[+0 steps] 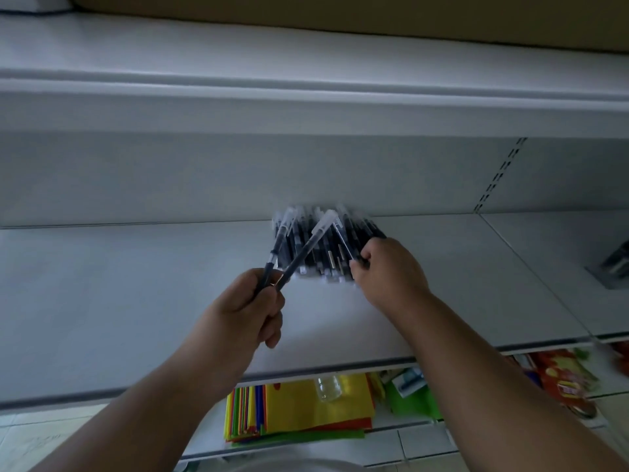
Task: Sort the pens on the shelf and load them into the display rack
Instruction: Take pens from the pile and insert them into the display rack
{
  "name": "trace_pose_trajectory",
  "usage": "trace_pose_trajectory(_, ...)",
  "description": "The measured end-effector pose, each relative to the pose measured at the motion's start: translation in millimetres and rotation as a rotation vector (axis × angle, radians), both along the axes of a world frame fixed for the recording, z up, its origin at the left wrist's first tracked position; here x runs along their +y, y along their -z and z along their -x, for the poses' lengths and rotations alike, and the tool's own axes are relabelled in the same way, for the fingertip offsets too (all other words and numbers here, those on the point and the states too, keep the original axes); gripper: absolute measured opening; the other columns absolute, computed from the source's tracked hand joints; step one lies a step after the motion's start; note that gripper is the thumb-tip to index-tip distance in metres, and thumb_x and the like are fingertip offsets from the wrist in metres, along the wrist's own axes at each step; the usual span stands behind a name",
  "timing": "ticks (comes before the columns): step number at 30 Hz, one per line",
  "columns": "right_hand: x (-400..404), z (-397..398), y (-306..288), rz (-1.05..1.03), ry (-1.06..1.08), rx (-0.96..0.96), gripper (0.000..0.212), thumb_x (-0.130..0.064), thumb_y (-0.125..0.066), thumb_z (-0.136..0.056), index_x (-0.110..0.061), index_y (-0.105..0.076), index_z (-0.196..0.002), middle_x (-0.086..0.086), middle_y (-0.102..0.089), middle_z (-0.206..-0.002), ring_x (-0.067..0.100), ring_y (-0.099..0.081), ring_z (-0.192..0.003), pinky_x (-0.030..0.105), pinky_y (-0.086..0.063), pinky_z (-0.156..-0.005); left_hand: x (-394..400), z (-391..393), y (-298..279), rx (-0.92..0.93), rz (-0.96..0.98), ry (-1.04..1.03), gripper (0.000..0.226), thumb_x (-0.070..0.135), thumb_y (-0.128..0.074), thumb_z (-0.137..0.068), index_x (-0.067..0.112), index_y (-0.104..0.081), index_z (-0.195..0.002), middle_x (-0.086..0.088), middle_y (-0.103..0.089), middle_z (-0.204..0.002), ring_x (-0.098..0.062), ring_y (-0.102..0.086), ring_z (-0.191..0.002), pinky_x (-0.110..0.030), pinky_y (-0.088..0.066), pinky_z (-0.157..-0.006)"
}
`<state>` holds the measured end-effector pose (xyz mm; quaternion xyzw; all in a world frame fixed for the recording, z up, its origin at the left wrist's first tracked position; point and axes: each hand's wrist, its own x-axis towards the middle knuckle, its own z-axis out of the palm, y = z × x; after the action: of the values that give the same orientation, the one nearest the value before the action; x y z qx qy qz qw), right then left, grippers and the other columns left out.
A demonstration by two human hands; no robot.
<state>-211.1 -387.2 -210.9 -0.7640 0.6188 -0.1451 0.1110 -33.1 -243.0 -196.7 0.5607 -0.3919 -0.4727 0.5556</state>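
Observation:
A heap of dark pens (320, 253) with clear caps lies on the white shelf (136, 301), against its back wall. My left hand (245, 311) grips two pens (292, 253) by their lower ends; they fan upward over the heap's left side. My right hand (391, 270) reaches into the heap's right side and pinches one pen (345, 245) between thumb and fingers. The display rack is out of view.
Another white shelf (306, 97) hangs overhead. On the lower shelf lie coloured paper sheets (299, 410), a clear bottle (328, 388) and red packets (561, 376). A metal object (616, 264) sits at the shelf's right edge.

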Motion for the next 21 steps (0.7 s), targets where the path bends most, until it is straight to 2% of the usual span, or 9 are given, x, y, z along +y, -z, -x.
trace_pose_trajectory(5,1.0,-1.5,-3.5,0.016,0.034,0.079,0.018,-0.027,-0.048,-0.099,-0.012,-0.057,-0.097,0.008,-0.062,-0.101,0.026,-0.059,-0.09,0.028,-0.037,-0.069,3.9,1.4,-4.6,0.198,-0.029,-0.019,0.028,-0.008,-0.03,-0.101,0.0,-0.056,-0.106,-0.005,-0.054,-0.071,-0.016,-0.038,-0.053,-0.03,-0.035,-0.052)
trace_pose_trajectory(9,10.3,-0.7,-3.4,0.014,-0.014,0.037,0.026,-0.038,-0.043,-0.1,-0.015,-0.052,-0.093,0.003,-0.057,-0.093,0.02,-0.051,-0.078,0.029,-0.036,-0.067,2.8,0.7,-3.2,0.329,-0.046,-0.029,0.027,-0.005,-0.032,-0.101,0.003,-0.057,-0.109,-0.007,-0.051,-0.071,-0.015,-0.037,-0.052,-0.03,-0.031,-0.052)
trace_pose_trajectory(13,12.7,-1.1,-6.7,-0.082,0.001,-0.045,0.031,-0.048,-0.054,-0.095,-0.017,-0.053,-0.089,-0.003,-0.055,-0.083,0.015,-0.052,-0.072,0.028,-0.038,-0.062,2.2,3.1,1.5,0.354,-0.063,-0.023,0.027,-0.004,-0.033,-0.101,0.003,-0.057,-0.11,-0.007,-0.05,-0.071,-0.016,-0.036,-0.052,-0.03,-0.03,-0.052)
trace_pose_trajectory(17,16.6,-5.0,-9.3,-0.108,0.026,-0.074,0.03,-0.047,-0.061,-0.09,-0.019,-0.053,-0.09,-0.005,-0.055,-0.079,0.013,-0.054,-0.07,0.027,-0.038,-0.059,2.8,4.2,4.4,0.371,-0.073,-0.021,0.027,-0.004,-0.033,-0.1,0.003,-0.057,-0.109,-0.007,-0.049,-0.07,-0.016,-0.035,-0.051,-0.029,-0.029,-0.05)
trace_pose_trajectory(21,17.0,-10.8,-13.0,-0.14,0.077,-0.055,0.03,-0.038,-0.062,-0.089,-0.017,-0.049,-0.072,-0.002,-0.055,-0.068,0.02,-0.055,-0.065,0.025,-0.036,-0.055,2.9,4.4,6.8,0.422,-0.084,-0.022,0.027,-0.004,-0.033,-0.1,0.004,-0.058,-0.106,-0.007,-0.049,-0.068,-0.016,-0.034,-0.051,-0.027,-0.03,-0.048)
